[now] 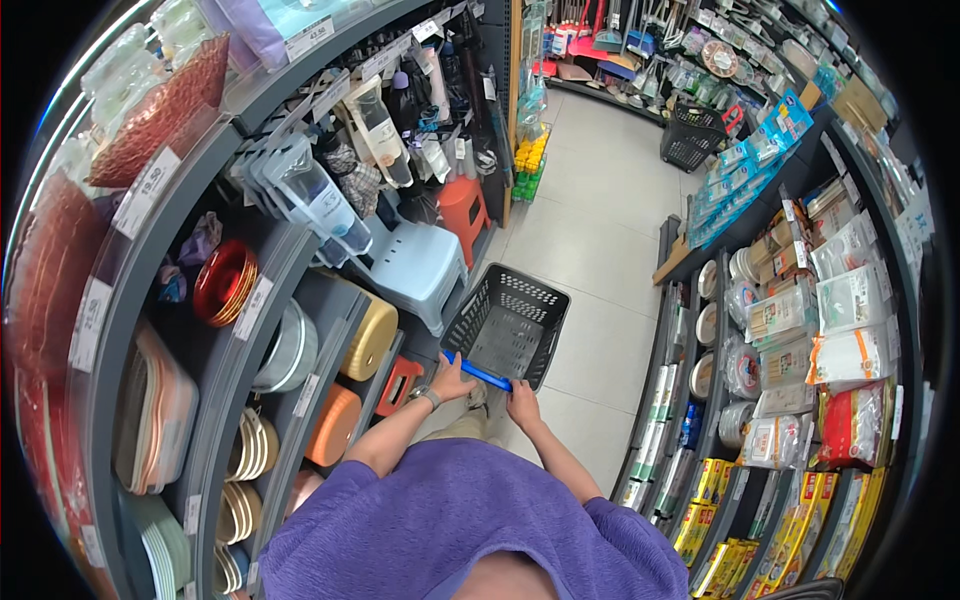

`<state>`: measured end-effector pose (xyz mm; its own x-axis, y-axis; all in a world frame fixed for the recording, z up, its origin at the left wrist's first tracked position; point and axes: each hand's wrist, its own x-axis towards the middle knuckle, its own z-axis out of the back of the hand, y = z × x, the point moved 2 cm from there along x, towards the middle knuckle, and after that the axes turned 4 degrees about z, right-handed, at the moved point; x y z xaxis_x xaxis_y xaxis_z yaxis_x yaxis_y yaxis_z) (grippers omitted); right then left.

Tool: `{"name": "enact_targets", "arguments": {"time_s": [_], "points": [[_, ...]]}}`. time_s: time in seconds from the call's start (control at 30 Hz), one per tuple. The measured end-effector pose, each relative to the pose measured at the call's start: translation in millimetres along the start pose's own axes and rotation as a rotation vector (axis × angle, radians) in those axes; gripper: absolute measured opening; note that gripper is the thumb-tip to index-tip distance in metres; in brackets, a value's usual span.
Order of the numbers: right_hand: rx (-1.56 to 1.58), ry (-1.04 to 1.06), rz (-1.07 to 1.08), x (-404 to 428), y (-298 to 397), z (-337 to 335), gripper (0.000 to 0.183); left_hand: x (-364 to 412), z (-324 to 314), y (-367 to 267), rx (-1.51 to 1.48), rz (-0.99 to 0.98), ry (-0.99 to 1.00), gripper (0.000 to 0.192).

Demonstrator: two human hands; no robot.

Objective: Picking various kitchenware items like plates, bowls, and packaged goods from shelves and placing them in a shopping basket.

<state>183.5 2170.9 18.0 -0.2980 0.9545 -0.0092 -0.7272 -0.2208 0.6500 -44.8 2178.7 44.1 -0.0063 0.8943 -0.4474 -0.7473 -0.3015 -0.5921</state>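
Note:
A black perforated plastic shopping basket (pixel 506 322) is in front of me in the aisle, with nothing inside it. Its blue handle (pixel 478 371) runs along the near rim. My left hand (pixel 450 379), with a watch on the wrist, grips the handle's left end. At the right end, my right hand (pixel 523 405) has its fingers closed around the same handle. Beside the basket on the left, a light blue plastic stool (pixel 416 259) stands at the foot of the shelving.
Shelves on the left hold plastic trays (pixel 161 412), red bowls (pixel 225 283) and umbrellas (pixel 379 131). Bagged disposable goods (pixel 851 300) and yellow boxes (pixel 795 532) fill the right shelves. Another black basket (pixel 690 139) stands farther along the tiled floor (pixel 592 232). An orange stool (pixel 463 214) is near the left corner.

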Motion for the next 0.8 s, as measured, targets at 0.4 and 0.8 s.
{"name": "enact_targets", "arguments": {"time_s": [0.4,0.8], "points": [[-0.152,0.222,-0.091,100,4,35,0.036,102,2,-24,0.124,-0.115,-0.141,0.105],[-0.171,0.205,-0.106,160,-20,53,0.029,154,52,-58,0.055,-0.021,-0.046,0.061]]}}
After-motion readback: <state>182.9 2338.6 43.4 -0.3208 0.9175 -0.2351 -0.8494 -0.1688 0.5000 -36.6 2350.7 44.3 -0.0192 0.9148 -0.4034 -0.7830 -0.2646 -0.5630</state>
